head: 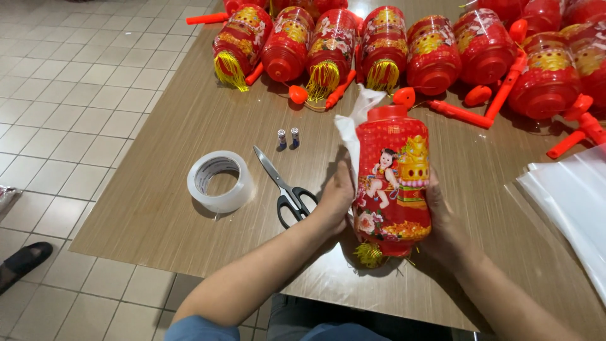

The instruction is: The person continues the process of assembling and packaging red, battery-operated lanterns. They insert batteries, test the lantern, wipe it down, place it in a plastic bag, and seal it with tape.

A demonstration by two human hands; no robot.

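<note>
Center frame, both hands, left hand (pixel 338 192) and right hand (pixel 442 221), are grasping the red lantern (pixel 391 180); I'd keep it upright and squeeze gently so the thin shell doesn't dent.

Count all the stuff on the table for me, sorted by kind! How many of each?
Red lantern held in both hands: 1
Red lanterns lying along the far edge: about 10, some cut off
Batteries: 2
Scissors: 1
Clear tape roll: 1
Stack of clear plastic bags: 1
Total: about 16
</note>
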